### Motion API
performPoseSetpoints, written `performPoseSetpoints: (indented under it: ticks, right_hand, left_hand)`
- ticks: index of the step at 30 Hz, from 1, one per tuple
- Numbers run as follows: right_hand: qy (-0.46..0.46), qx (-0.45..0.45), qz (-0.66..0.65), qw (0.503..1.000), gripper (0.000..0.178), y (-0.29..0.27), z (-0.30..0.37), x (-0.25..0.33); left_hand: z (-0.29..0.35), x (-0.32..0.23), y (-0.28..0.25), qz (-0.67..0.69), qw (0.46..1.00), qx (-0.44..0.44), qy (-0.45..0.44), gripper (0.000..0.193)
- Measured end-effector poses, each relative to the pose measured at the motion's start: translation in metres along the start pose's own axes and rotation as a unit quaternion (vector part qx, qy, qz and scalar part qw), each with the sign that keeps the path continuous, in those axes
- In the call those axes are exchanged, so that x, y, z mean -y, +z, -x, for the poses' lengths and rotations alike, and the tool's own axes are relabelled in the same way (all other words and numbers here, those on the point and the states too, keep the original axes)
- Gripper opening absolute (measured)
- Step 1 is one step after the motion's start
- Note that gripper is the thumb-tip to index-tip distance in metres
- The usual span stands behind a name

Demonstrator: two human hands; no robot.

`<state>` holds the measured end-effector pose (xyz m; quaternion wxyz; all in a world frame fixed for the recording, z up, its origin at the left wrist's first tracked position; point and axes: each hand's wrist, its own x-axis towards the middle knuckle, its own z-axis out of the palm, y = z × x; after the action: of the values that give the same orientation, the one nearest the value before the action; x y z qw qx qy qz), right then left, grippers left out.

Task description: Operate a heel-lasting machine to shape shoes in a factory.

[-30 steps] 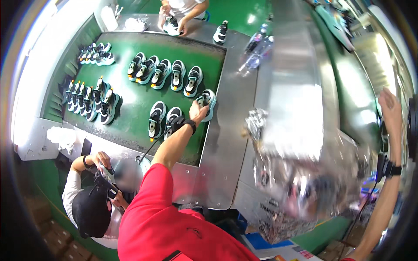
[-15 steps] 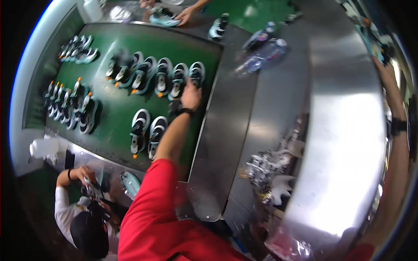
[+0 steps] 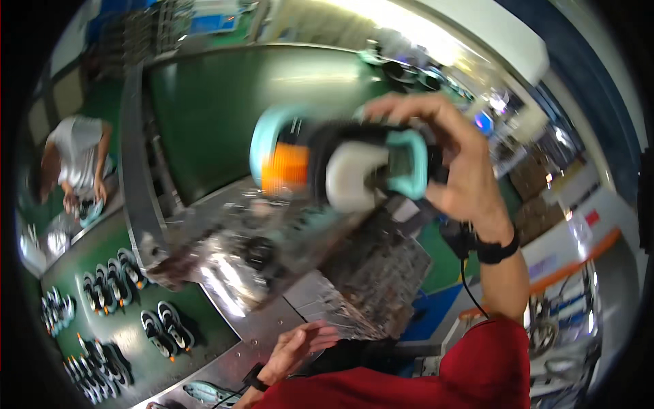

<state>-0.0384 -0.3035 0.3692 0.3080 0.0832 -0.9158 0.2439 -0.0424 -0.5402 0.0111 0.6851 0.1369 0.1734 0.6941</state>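
My right hand (image 3: pixel 453 146) holds up a black shoe (image 3: pixel 317 153) close in front of me, thumb below and fingers over the top. The shoe is smeared by motion. It has a teal sole end, a teal-rimmed opening, a white piece on the side towards me and an orange tag (image 3: pixel 286 168). Lower down, my left hand (image 3: pixel 300 347) is open and holds nothing, its fingers stretched out to the right. To its left, a pair of black-and-white shoes (image 3: pixel 167 330) stands on the green belt (image 3: pixel 204 315).
Several more shoes (image 3: pixel 105 286) stand in rows on that belt. Clear plastic wrapping (image 3: pixel 235 266) lies on the metal counter, near a plastic-covered box (image 3: pixel 381 273). Another green belt (image 3: pixel 204 102) runs behind. A co-worker in white (image 3: pixel 78 146) handles a shoe at the left.
My view has swung to the right. My left hand has left the shoe row and is now empty. My right hand, formerly at the far right edge, now holds the shoe up in mid-view.
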Motion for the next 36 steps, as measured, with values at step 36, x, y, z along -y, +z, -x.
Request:
performPoseSetpoints:
  ticks: [36]
  right_hand:
    - [0.327, -0.872, 0.304, 0.199, 0.053, -0.01, 0.816, 0.51]
  left_hand:
    - [-0.102, 0.811, 0.404, -0.612, 0.596, 0.507, -0.114, 0.074]
